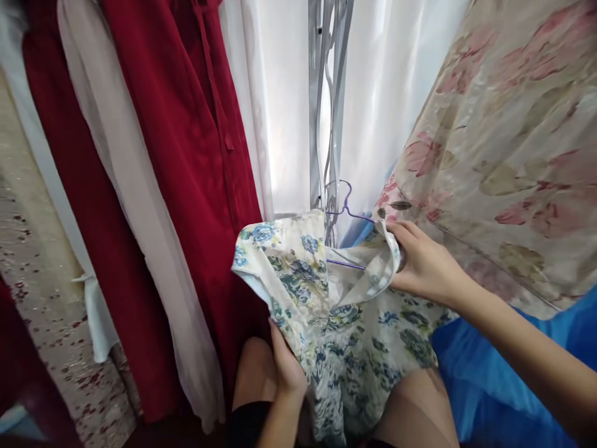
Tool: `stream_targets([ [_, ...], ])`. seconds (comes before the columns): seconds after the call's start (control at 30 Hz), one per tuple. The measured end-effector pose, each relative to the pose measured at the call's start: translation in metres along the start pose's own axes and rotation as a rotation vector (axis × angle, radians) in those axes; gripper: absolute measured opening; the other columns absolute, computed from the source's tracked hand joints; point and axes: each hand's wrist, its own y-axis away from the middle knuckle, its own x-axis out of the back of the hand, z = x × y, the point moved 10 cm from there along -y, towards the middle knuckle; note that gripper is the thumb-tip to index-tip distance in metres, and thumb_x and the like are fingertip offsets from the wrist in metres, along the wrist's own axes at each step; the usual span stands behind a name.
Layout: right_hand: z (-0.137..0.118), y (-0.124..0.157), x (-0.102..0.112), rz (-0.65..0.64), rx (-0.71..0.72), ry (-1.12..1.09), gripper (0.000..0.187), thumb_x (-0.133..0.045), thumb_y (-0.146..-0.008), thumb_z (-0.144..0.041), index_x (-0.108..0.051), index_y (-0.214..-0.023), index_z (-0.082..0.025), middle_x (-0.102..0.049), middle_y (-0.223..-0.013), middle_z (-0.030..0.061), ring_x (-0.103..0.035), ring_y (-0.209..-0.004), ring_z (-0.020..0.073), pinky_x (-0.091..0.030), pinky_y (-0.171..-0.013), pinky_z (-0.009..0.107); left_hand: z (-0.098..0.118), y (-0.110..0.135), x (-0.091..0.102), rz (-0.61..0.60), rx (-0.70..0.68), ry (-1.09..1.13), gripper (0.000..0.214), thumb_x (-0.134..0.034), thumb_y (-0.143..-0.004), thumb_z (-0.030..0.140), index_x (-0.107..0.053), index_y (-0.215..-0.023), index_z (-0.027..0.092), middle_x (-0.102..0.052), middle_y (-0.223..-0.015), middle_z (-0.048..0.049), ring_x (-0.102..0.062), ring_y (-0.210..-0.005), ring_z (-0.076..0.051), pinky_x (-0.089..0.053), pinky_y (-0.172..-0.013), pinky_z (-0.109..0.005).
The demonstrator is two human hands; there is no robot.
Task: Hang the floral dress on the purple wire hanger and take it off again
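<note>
A white dress with blue and green flowers (pixel 305 274) lies across my lap, its neckline towards the middle of the view. A purple clothes hanger (pixel 347 196) sits inside it; the hook and part of one arm show above the neckline, and the lower bar shows through the opening. My right hand (pixel 422 264) is closed on the dress at its right shoulder edge. Lower on the left, my left hand (pixel 286 364) grips the dress side, the thumb visible along the cloth and the other fingers hidden beneath it.
Dark red garments (pixel 181 155) and a pale sleeve (pixel 153 249) hang at left. A cream floral fabric (pixel 513 124) hangs at right, above bright blue cloth (pixel 494 373). Behind are a white curtain (pixel 284 106) and a grey metal stand (pixel 329 93).
</note>
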Motion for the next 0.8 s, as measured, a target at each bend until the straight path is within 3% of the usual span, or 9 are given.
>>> stream_targets([
  [0.07, -0.013, -0.007, -0.008, -0.025, 0.116, -0.021, 0.09, -0.075, -0.074, -0.048, -0.042, -0.15, -0.016, -0.055, -0.14, 0.0223, -0.06, -0.124, 0.0437, -0.055, -0.095, 0.053, -0.041, 0.03, 0.039, 0.223, 0.036, 0.022, 0.081, -0.033, -0.085, 0.085, -0.07, -0.128, 0.027, -0.073, -0.123, -0.0109, -0.061, -0.129, -0.033, -0.05, -0.111, -0.042],
  [0.17, -0.023, 0.002, -0.013, -0.11, 0.219, -0.073, 0.1, -0.076, -0.074, -0.048, -0.032, -0.157, -0.014, -0.051, -0.145, 0.0235, -0.055, -0.13, 0.0429, -0.051, -0.103, 0.052, -0.085, 0.063, 0.049, 0.144, 0.128, -0.097, 0.065, -0.073, -0.078, 0.058, -0.066, -0.133, 0.025, -0.068, -0.134, -0.0106, -0.058, -0.134, -0.033, -0.048, -0.113, -0.042],
  [0.3, -0.032, 0.04, -0.01, -0.058, 0.216, -0.117, 0.093, -0.072, -0.08, -0.037, -0.029, -0.16, -0.018, -0.041, -0.158, 0.0208, -0.041, -0.144, 0.0445, -0.035, -0.116, 0.062, -0.109, 0.077, 0.057, 0.067, 0.233, -0.21, 0.05, -0.077, -0.076, 0.04, -0.071, -0.122, 0.02, -0.073, -0.122, -0.0133, -0.064, -0.125, -0.035, -0.052, -0.107, -0.044],
  [0.37, -0.042, 0.073, -0.016, 0.062, 0.11, -0.242, 0.073, -0.067, -0.086, -0.029, -0.04, -0.154, -0.024, -0.047, -0.155, 0.0167, -0.038, -0.146, 0.0423, -0.032, -0.117, 0.063, -0.112, 0.077, 0.065, 0.084, 0.245, -0.251, 0.046, -0.076, -0.074, 0.038, -0.072, -0.117, 0.02, -0.075, -0.117, -0.0132, -0.065, -0.124, -0.036, -0.054, -0.103, -0.044],
  [0.4, -0.044, 0.093, -0.02, 0.179, -0.01, -0.349, 0.061, -0.064, -0.089, -0.027, -0.048, -0.148, -0.026, -0.055, -0.147, 0.0153, -0.047, -0.139, 0.0402, -0.037, -0.114, 0.062, -0.112, 0.076, 0.068, 0.094, 0.237, -0.264, 0.046, -0.075, -0.073, 0.037, -0.073, -0.116, 0.02, -0.075, -0.116, -0.0132, -0.065, -0.124, -0.036, -0.054, -0.103, -0.044],
  [0.5, -0.04, 0.169, -0.076, 0.388, -0.573, -0.664, 0.022, -0.06, -0.095, -0.035, -0.063, -0.114, -0.024, -0.068, -0.098, 0.0086, -0.066, -0.092, 0.0289, -0.055, -0.082, 0.043, -0.108, 0.077, 0.067, 0.057, 0.19, -0.279, 0.047, -0.074, -0.071, 0.035, -0.072, -0.116, 0.019, -0.075, -0.117, -0.0136, -0.063, -0.126, -0.036, -0.05, -0.108, -0.045],
  [0.57, -0.066, 0.197, -0.144, 0.147, -0.75, -0.955, 0.025, -0.057, -0.097, -0.046, -0.06, -0.091, -0.022, -0.057, -0.072, 0.0, -0.056, -0.065, 0.0195, -0.049, -0.061, 0.031, -0.104, 0.079, 0.06, -0.017, 0.169, -0.288, 0.048, -0.073, -0.071, 0.031, -0.071, -0.118, 0.019, -0.073, -0.12, -0.0137, -0.061, -0.129, -0.035, -0.046, -0.113, -0.046],
  [0.63, -0.088, 0.209, -0.183, -0.035, -0.799, -1.105, 0.038, -0.053, -0.099, -0.053, -0.053, -0.077, -0.021, -0.05, -0.068, -0.0018, -0.048, -0.063, 0.0166, -0.042, -0.058, 0.027, -0.1, 0.081, 0.052, -0.106, 0.168, -0.306, 0.047, -0.072, -0.072, 0.026, -0.071, -0.118, 0.021, -0.072, -0.124, -0.0132, -0.059, -0.133, -0.033, -0.043, -0.116, -0.045],
  [0.8, -0.082, 0.207, -0.188, -0.256, -0.764, -1.094, 0.046, -0.055, -0.098, -0.054, -0.048, -0.068, -0.02, -0.043, -0.063, -0.0029, -0.04, -0.061, 0.0143, -0.031, -0.057, 0.027, -0.09, 0.077, 0.055, -0.158, 0.133, -0.423, 0.04, -0.071, -0.074, 0.025, -0.074, -0.113, 0.023, -0.076, -0.111, -0.0112, -0.059, -0.132, -0.032, -0.041, -0.117, -0.045],
])
